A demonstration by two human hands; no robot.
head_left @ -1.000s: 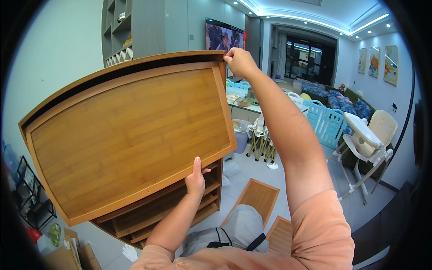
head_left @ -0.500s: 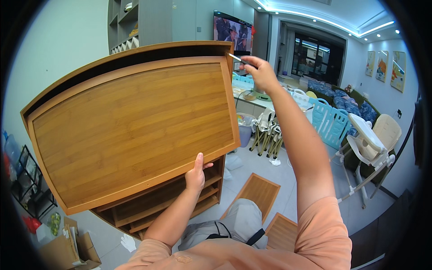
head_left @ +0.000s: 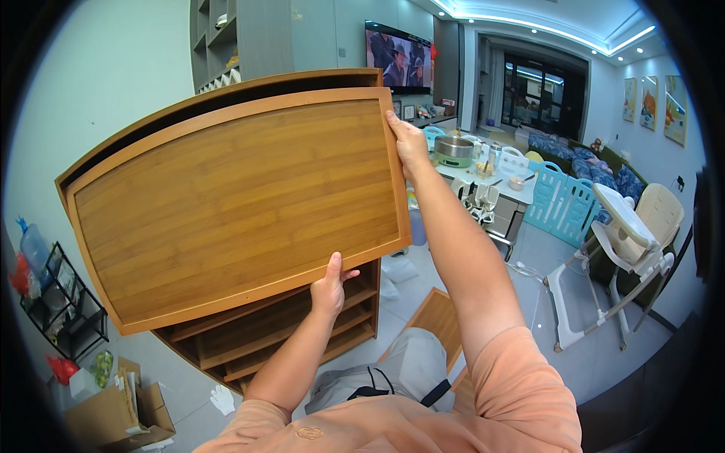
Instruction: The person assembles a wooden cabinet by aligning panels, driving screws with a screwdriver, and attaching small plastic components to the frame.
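A wide wooden cabinet door panel (head_left: 234,204) with a raised frame leans, tilted, in front of the upper part of a wooden cabinet (head_left: 283,328). A dark gap runs between its top edge and the cabinet top. Closed round the panel's bottom edge is my left hand (head_left: 328,291), thumb in front. My right hand (head_left: 409,143) grips the upper right edge, thumb on the frame and the other fingers hidden behind. No tool shows in either hand. Below the panel, the cabinet's slanted inner shelves are exposed.
Another wooden panel (head_left: 432,317) lies on the floor by my legs. A white high chair (head_left: 615,264) stands right, near a blue play fence (head_left: 559,196). Behind my right arm is a table with a pot (head_left: 455,152). A cardboard box (head_left: 113,411) and black rack (head_left: 64,302) are left.
My right hand has moved down from the cabinet's top right corner onto the panel's right edge. The slim tool it held is out of sight. The panel's lower left corner has risen slightly.
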